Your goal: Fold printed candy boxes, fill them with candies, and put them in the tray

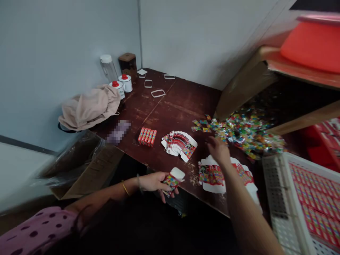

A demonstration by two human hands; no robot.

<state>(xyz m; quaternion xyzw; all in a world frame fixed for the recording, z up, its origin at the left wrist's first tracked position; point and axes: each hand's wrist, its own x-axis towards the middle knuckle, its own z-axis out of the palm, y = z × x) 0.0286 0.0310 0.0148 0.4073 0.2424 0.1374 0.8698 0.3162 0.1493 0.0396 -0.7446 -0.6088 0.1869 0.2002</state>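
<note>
A left hand held a red-and-white printed cardboard carton.
The right hand hovered near shiny multicoloured wrapped pieces, perhaps sweets.

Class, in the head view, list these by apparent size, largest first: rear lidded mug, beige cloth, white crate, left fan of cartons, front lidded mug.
1. White crate, cut off by the picture's edge
2. Beige cloth
3. Left fan of cartons
4. Rear lidded mug and front lidded mug: too alike to rank
</note>
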